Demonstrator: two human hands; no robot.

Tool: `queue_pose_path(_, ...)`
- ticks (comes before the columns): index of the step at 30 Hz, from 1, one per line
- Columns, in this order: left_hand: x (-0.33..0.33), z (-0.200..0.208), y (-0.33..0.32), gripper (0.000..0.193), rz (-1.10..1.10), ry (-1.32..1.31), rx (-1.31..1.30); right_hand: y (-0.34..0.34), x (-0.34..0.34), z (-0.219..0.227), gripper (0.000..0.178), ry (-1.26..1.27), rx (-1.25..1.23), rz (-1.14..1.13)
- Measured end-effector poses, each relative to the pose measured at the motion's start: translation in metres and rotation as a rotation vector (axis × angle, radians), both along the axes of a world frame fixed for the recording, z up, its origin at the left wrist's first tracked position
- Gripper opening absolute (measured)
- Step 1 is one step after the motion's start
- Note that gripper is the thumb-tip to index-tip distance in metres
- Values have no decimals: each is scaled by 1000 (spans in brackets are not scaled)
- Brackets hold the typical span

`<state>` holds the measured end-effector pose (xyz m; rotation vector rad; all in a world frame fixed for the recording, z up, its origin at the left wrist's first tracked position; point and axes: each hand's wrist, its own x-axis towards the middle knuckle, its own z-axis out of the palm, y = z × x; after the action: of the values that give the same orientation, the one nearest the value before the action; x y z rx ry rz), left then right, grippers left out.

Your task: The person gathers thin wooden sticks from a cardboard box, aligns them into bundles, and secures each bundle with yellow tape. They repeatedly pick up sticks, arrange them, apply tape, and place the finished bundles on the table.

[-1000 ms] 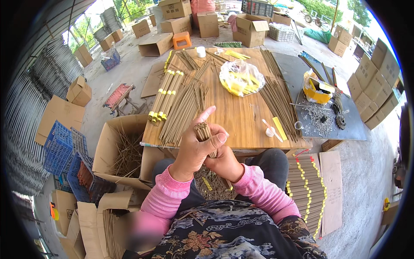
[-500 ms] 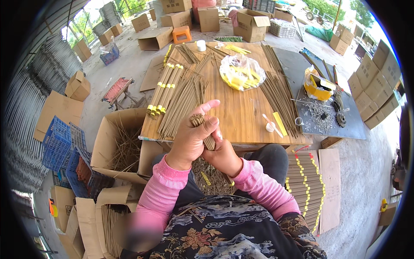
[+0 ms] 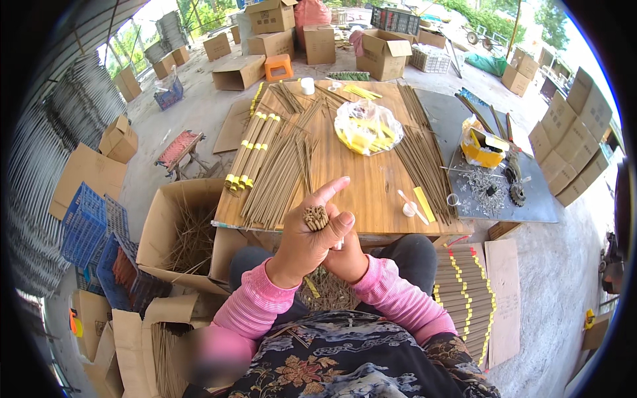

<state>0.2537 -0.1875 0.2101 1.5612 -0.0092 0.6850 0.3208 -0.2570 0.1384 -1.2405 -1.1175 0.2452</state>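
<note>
A tight bundle of thin brown incense sticks (image 3: 316, 217) pokes up out of my left hand (image 3: 295, 249), its cut ends facing me. The left thumb and curled fingers close round it, while the index finger stretches out to the right. Just below, against the left palm, my right hand (image 3: 348, 260) is closed on the lower part of the same bundle; its fingers are largely hidden. Loose incense sticks (image 3: 275, 182) lie on the wooden table (image 3: 352, 189) beyond, left of a clear plastic bag (image 3: 368, 126) with yellow strips in it.
Yellow-banded bundles (image 3: 252, 152) lie at the table's left. A small white tub (image 3: 409, 209) and a yellow strip (image 3: 424, 204) sit at the right. A cardboard box (image 3: 176, 225) with sticks stands left of my knees. More banded bundles (image 3: 464, 292) lie low on the right.
The bundle has tipped so its ends point more toward me. My hands sit slightly lower against the table, and the right hand shows less behind the left.
</note>
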Motion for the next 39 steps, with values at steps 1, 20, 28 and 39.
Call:
queue_pose_path(1,1,2,-2,53,10,11,10,1,2,-1,33,-10,39,7)
queue_pose_path(20,18,10,-31,51,228,180,824,-63,36,82,16,-531,94,-384)
queue_pose_path(28,17,10,-41,24,-170,405,424,-83,44,61,9,-540,28,-412)
queue_pose_path(39,10,6,-30,28,-582,601,-170,-91,45,52,12,-330,-48,-325)
